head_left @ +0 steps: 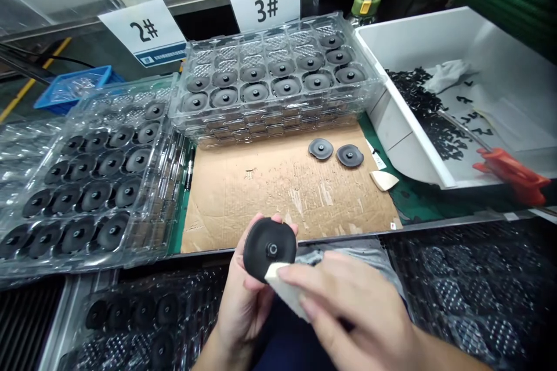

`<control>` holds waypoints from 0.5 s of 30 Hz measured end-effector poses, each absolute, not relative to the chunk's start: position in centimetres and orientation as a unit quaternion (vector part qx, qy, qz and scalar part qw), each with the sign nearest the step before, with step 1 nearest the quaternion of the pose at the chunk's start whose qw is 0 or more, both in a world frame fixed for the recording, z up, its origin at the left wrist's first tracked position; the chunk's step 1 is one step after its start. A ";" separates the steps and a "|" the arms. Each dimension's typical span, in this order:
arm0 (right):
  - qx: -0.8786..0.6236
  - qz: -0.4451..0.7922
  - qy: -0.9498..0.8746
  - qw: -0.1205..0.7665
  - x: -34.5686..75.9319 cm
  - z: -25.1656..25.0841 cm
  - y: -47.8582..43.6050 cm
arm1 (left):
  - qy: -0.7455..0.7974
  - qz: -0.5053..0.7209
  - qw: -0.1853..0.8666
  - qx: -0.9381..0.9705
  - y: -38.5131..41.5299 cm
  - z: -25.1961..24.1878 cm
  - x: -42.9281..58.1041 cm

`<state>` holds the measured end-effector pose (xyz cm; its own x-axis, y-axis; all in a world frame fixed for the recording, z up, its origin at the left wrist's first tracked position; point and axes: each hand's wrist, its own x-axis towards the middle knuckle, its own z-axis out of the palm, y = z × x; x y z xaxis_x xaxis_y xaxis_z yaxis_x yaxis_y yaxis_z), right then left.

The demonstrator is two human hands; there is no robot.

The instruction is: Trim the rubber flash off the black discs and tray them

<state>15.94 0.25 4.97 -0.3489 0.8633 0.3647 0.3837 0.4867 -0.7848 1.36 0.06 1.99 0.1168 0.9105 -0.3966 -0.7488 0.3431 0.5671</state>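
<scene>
My left hand (pixel 243 295) is closed around a black round plastic part (pixel 261 246), with a small raised hub in its middle facing up. My right hand (pixel 357 295) pinches a pale, wedge-shaped pad (pixel 287 290) whose tip touches the lower edge of that part. Whether the pad is felt or sponge I cannot tell. Beyond my hands, on the cardboard sheet (pixel 243 203), lie two similar dark discs, one disc (pixel 321 149) beside another disc (pixel 350 155). A cream wedge (pixel 383 180) rests at the cardboard's right edge.
Stacked clear trays (pixel 278 110) with black discs stand behind the cardboard; another filled tray (pixel 148 208) is at left. On the right, a white bin (pixel 404 139) holds small black pieces, with a red-handled tool (pixel 509 168) across its rim. More trays (pixel 474 290) sit below the table edge.
</scene>
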 end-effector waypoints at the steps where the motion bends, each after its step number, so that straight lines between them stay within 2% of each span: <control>1: -0.416 0.370 -0.726 0.403 16.4 4.6 0.7 | 0.346 0.569 0.737 0.115 0.1 2.0 1.4; 4: -0.476 0.490 -0.594 0.426 17.6 3.2 2.1 | 0.336 0.587 0.727 0.120 0.2 2.0 1.5; 7: -0.536 0.446 -0.547 0.462 18.1 3.3 2.6 | 0.339 0.581 0.730 0.122 0.1 2.3 1.6; 9: -0.539 0.361 -0.601 0.466 17.5 4.3 2.3 | 0.351 0.578 0.728 0.117 -0.1 2.5 1.7; 11: -0.479 0.287 -0.694 0.455 16.5 5.4 1.9 | 0.371 0.565 0.730 0.098 -0.2 2.5 1.7; 13: -0.390 0.267 -0.769 0.429 15.4 6.2 1.7 | 0.383 0.549 0.737 0.088 -0.2 2.4 1.5; 15: -0.345 0.301 -0.802 0.383 14.7 6.4 1.9 | 0.387 0.555 0.731 0.093 -0.3 2.1 1.2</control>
<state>14.66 1.88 6.39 -0.4676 0.7849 0.4066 0.3227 0.5798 -0.7482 1.20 -0.26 2.12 0.0851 0.8825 -0.4625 -0.7388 0.3673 0.5650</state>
